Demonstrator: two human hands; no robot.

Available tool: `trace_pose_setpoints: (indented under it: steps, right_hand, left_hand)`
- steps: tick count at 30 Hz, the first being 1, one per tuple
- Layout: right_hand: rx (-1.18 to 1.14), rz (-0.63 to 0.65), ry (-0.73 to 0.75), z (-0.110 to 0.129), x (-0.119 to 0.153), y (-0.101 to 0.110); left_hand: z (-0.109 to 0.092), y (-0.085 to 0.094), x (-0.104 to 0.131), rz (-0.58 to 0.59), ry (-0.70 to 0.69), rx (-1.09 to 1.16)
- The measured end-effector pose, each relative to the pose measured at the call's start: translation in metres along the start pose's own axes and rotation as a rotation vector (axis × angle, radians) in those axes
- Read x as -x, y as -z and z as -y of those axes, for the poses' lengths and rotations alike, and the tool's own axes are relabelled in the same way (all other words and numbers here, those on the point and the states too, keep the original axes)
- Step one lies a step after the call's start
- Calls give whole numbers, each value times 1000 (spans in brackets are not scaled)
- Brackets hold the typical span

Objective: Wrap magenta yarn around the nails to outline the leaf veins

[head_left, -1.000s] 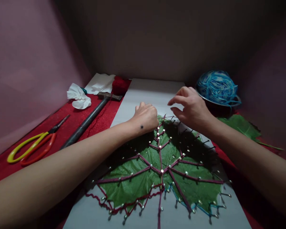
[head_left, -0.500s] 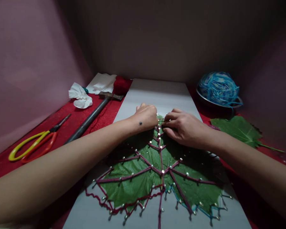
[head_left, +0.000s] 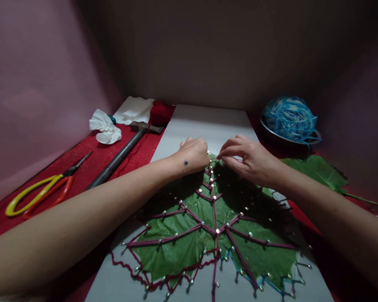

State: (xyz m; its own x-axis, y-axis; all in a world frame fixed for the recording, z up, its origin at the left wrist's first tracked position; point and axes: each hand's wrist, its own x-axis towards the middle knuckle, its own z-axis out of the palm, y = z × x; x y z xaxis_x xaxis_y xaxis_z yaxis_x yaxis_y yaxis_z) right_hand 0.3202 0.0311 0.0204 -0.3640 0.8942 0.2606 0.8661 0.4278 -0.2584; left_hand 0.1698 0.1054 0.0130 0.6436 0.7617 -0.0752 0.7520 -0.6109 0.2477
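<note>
Right hand point(head_left: 251, 161) rose, loosely pinched; left hand point(head_left: 193, 155) curled, holds unclear; wrinkled leaf point(head_left: 173, 256) beneath.

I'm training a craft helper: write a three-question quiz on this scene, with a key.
1. Which sits in the metal bowl: (a) red yarn, (b) blue yarn ball, (c) crumpled tissue?
2. True or false: the scissors lie to the left of the hammer.
3. Fill in (near or far): the left hand and right hand are both at the ____ end of the nail-studded leaf.

Key: 1 b; 2 true; 3 far.
</note>
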Motion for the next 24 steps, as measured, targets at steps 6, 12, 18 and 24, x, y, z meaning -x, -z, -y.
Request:
trace_pose_setpoints:
  steps: [6,12,18,24]
  right_hand:
    - [134,143,-136,-6,-29,-9]
    - [178,208,-156,0,-40,-17]
    - [-171,104,-258,0,-39,-8]
    - [-69,43,-262,-13,-44,-12]
  left_hand:
    - [1,-1,4,-38,1,-1]
    - [1,-2,5,-77,-13,-14]
    - [-1,-1,5,-31,25,-5]
    - [1,-1,-1,6,38,56]
